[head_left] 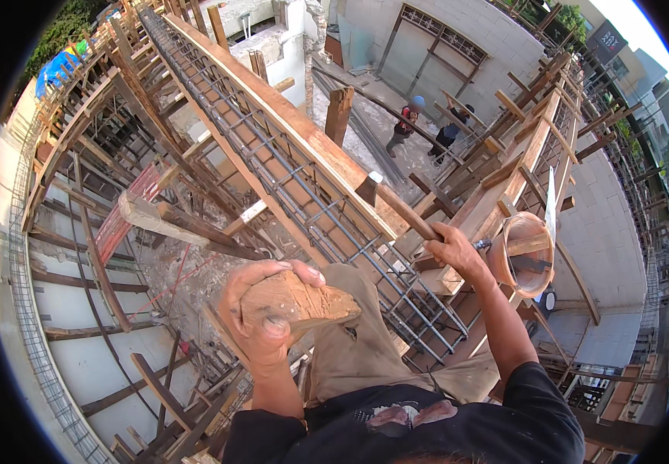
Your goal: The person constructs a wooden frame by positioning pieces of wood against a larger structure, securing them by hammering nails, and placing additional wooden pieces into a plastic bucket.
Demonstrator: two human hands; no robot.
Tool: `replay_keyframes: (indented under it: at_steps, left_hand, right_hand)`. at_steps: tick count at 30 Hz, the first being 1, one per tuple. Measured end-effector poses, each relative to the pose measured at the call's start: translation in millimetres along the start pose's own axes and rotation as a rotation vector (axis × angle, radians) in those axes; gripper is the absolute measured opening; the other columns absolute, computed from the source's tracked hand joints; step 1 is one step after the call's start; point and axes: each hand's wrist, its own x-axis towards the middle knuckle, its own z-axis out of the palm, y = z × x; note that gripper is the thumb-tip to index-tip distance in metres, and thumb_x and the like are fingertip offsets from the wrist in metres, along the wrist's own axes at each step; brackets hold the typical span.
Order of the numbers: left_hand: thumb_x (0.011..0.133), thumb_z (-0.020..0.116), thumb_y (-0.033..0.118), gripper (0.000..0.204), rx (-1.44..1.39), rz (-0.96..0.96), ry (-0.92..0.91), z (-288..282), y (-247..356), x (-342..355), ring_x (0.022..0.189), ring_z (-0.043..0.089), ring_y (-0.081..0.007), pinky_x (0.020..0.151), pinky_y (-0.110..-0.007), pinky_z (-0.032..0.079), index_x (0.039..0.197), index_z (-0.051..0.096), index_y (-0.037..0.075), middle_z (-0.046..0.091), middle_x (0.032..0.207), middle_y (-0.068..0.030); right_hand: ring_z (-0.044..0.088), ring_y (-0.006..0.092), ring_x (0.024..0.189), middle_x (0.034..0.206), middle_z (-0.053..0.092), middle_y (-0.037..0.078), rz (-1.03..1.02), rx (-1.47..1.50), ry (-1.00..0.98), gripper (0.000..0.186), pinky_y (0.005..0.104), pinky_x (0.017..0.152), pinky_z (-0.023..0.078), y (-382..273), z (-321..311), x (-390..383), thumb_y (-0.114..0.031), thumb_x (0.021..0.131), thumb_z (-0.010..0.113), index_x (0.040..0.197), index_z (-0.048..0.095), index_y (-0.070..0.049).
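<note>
My left hand (261, 313) is wrapped round a rough wooden block (299, 300) with a split, chipped face, raised above my left thigh. My right hand (456, 249) grips the wooden handle of a hammer (408, 210). Its grey metal head lies over the edge of a long formwork board (303, 139); the head's exact shape is hard to make out. Between the boards runs a rebar cage (323, 220) of long bars and stirrups, ending near my knees. Beside my right forearm, an orange-brown bucket (504, 267) holds a handsaw (551, 205) and wood pieces.
A second timber form (535, 147) runs away at the right. Wooden posts (340, 114) and braces stand all round, with a rubble-strewn floor (187, 278) well below at the left. Two people (405, 127) are on the lower level ahead, near a pale block wall (504, 39).
</note>
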Motion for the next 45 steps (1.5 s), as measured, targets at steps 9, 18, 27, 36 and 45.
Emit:
replay_keyframes:
  at_steps: [9, 18, 27, 36, 45]
  left_hand:
    - [0.086, 0.075, 0.042, 0.064, 0.042, -0.046, -0.005, 7, -13, 10, 0.088, 0.068, -0.0355, 0.080, -0.047, 0.058, 0.125, 0.053, -0.004, 0.066, 0.099, -0.0267]
    - [0.088, 0.072, 0.050, 0.069, 0.136, -0.005, 0.037, 10, -15, 9, 0.085, 0.066, -0.0347, 0.077, -0.047, 0.057, 0.122, 0.050, -0.006, 0.064, 0.096, -0.0283]
    - [0.088, 0.073, 0.056, 0.075, 0.141, 0.004, 0.067, 8, -12, 3, 0.079, 0.066, -0.0352, 0.073, -0.046, 0.058, 0.121, 0.047, -0.007, 0.063, 0.091, -0.0287]
    - [0.086, 0.077, 0.054, 0.079, 0.087, 0.046, 0.049, -8, -19, 7, 0.078, 0.067, -0.0375, 0.071, -0.048, 0.059, 0.122, 0.046, -0.008, 0.064, 0.090, -0.0306]
    - [0.086, 0.076, 0.062, 0.082, 0.150, 0.027, 0.082, -4, -22, 19, 0.073, 0.068, -0.0348, 0.066, -0.045, 0.060, 0.118, 0.046, -0.008, 0.066, 0.088, -0.0287]
  right_hand:
    - [0.056, 0.0119, 0.059, 0.069, 0.056, 0.002, 0.086, 0.306, -0.122, 0.019, 0.0302, 0.053, 0.044, 13, 31, 17, -0.017, 0.094, 0.066, 0.099, 0.062, 0.000]
    - [0.070, 0.0415, 0.094, 0.096, 0.073, 0.019, 0.031, -0.882, 0.012, 0.029, 0.0526, 0.080, 0.055, 39, -121, 59, -0.009, 0.085, 0.058, 0.112, 0.069, -0.010]
    - [0.074, 0.0276, 0.103, 0.105, 0.077, 0.003, 0.157, -1.449, -0.442, 0.021, 0.0460, 0.080, 0.059, 160, -118, 142, -0.017, 0.084, 0.073, 0.103, 0.079, -0.024]
    - [0.073, 0.0289, 0.109, 0.119, 0.076, 0.005, 0.426, -1.558, -0.470, 0.026, 0.0529, 0.080, 0.056, 220, -65, 195, -0.024, 0.095, 0.063, 0.114, 0.080, -0.016]
    - [0.068, 0.0299, 0.067, 0.083, 0.074, 0.009, 0.377, -1.604, -0.552, 0.017, 0.0512, 0.054, 0.049, 276, -51, 223, -0.023, 0.085, 0.072, 0.094, 0.079, -0.010]
